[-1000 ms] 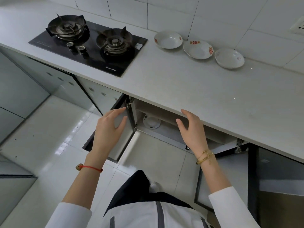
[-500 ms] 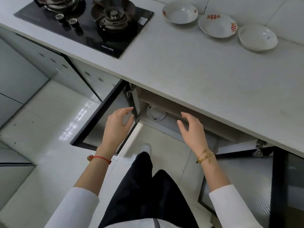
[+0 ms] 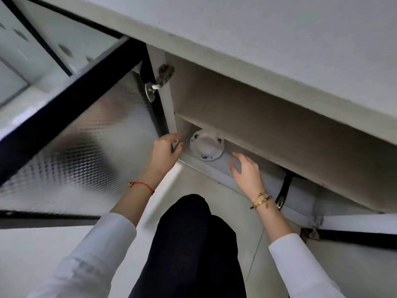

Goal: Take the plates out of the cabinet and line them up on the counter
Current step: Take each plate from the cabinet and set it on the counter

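Both hands reached toward the open cabinet, apart from each other, neither holding anything. Left hand [image 3: 164, 150]: fingers loosely curved, resting at or just beside the front edge of the cabinet's side panel; blur prevented telling whether it touched. Right hand [image 3: 245, 169]: fingers spread and relaxed over the cabinet floor [image 3: 225, 163], just right of the plate [image 3: 206, 145], not touching it.

The plate was white with small blue marks on the rim. It lay flat on the cabinet floor near the left front corner, under a low shelf [image 3: 257, 125], between the two hands. No other plate was visible inside, though the rear of the cabinet was hidden.

Left door [image 3: 86, 147], patterned glass in a dark frame, stood swung wide; its hinge [image 3: 160, 81] was visible at the top. A second door [image 3: 354, 233] stood open at the lower right. The table [image 3: 279, 29] ran overhead as a pale slab; its top was out of sight.

Judgement: step in hand was the pickup of this plate. The rim sat flat against the floor, so fingertips would probably need to slide under one edge, or the plate be drawn toward the front lip to free an edge. Two hands on opposite rims seemed safest. The lift should stay low until clear of the shelf, then rise past the table edge without knocking it.
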Demonstrator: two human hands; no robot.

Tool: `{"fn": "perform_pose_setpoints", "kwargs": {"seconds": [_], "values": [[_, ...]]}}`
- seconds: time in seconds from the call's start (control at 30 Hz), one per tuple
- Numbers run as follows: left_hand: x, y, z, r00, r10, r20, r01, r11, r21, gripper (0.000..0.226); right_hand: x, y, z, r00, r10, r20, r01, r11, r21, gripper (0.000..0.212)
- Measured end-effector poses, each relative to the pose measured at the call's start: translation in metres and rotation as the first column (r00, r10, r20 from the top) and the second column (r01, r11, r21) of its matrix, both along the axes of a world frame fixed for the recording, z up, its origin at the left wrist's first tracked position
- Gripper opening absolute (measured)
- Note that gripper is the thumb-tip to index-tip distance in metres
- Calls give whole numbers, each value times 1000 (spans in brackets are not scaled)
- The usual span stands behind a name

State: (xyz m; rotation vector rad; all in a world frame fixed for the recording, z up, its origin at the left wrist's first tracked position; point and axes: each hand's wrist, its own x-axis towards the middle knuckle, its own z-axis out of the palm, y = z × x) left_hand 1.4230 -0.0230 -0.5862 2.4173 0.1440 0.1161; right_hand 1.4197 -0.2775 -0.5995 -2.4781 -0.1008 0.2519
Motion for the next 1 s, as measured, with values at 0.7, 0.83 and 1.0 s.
{"fn": "perform_pose_setpoints", "kwargs": {"seconds": [0.7,0.83,1.0], "values": [[117,-2,-290,976,-63,-209,53,997,-50,24,124,13,-271,992,-125,-2,125,992,-26,35],[137,-4,-326,977,-2,-213,-9,999,-51,29,152,16,-300,990,-141,-22,141,990,-8,32],[157,-7,-351,972,40,-232,-52,998,-42,31,180,22,-323,991,-130,-40,126,989,-83,41]]}}
